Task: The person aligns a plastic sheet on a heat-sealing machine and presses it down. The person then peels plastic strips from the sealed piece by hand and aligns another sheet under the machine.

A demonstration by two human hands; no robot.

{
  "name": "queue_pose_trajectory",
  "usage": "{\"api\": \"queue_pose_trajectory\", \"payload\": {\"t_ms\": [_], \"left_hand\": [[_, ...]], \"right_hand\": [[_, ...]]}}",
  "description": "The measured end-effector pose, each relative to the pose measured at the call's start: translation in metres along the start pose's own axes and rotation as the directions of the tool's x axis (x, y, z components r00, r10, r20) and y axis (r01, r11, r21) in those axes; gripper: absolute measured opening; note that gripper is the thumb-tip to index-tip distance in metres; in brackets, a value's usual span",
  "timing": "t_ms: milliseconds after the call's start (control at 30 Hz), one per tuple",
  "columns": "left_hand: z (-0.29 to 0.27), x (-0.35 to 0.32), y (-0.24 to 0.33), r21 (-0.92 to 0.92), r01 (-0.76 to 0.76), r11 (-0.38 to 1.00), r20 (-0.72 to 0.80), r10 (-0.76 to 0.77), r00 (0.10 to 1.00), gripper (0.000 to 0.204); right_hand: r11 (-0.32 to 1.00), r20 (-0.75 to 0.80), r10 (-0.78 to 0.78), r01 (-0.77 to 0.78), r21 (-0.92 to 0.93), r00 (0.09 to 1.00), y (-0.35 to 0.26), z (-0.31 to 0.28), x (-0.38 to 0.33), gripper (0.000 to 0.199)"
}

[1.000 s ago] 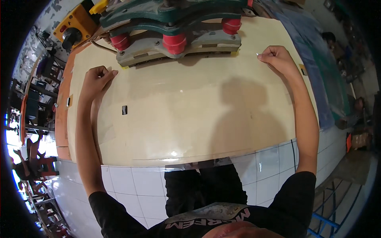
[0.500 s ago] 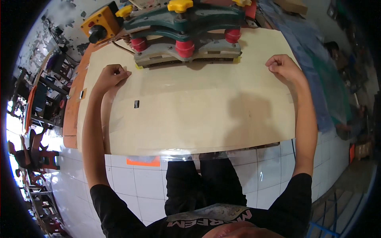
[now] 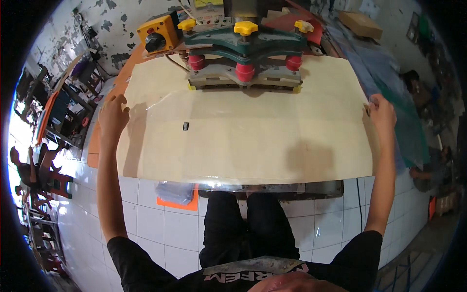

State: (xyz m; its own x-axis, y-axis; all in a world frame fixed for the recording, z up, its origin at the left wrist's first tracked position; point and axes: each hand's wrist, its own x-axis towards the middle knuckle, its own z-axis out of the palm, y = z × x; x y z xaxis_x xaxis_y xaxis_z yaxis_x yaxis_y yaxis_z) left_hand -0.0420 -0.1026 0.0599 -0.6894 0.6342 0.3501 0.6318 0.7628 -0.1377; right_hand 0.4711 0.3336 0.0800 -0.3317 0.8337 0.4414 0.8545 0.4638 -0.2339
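A clear plastic sheet (image 3: 214,104) lies over the pale board (image 3: 335,73), its shiny front edge hanging past the board's near side. My left hand (image 3: 114,117) is over the board's left edge, its fingers loosely bent and apart, with nothing seen in them. At the right edge my right hand (image 3: 384,114) has its fingers curled in; whatever is between them is hidden. A small dark piece (image 3: 186,126) lies on the board's left half. Beyond the sheet stands a press head (image 3: 243,73) with a green frame, yellow knobs and red cylinders.
A yellow control box (image 3: 158,36) with a black knob stands at the back left. Blue plastic sheeting (image 3: 357,48) and a cardboard box (image 3: 361,25) are at the back right. An orange sheet with clear plastic (image 3: 176,194) sits below the table's front.
Both hands have moved outward and nearer, to the board's side edges. The left fingers have parted from their earlier pinch. The view has shifted, showing more of the press.
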Motion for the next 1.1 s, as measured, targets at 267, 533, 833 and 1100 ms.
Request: {"api": "queue_pose_trajectory", "payload": {"t_ms": [267,533,833,1100], "left_hand": [[0.027,-0.081,0.040,-0.426,-0.049,0.903,-0.333,-0.106,0.937,0.041],[0.018,-0.100,0.052,-0.599,-0.011,0.801,-0.280,-0.197,0.940,0.041],[0.039,-0.104,0.030,-0.801,0.043,0.597,-0.239,-0.386,0.891,0.017],[0.045,-0.104,0.020,-0.962,0.079,0.263,-0.034,-0.400,0.916,0.028]], "right_hand": [[0.965,-0.348,-0.233,0.260,0.033,0.908,-0.013,0.029,-0.092,0.058],[0.904,-0.144,0.029,0.035,0.426,0.989,0.011,0.037,-0.107,0.029],[0.531,-0.060,0.270,-0.096,0.842,0.961,0.027,0.047,-0.105,0.016],[0.461,-0.043,0.292,-0.101,0.882,0.955,0.027,0.048,-0.105,0.018]]}}
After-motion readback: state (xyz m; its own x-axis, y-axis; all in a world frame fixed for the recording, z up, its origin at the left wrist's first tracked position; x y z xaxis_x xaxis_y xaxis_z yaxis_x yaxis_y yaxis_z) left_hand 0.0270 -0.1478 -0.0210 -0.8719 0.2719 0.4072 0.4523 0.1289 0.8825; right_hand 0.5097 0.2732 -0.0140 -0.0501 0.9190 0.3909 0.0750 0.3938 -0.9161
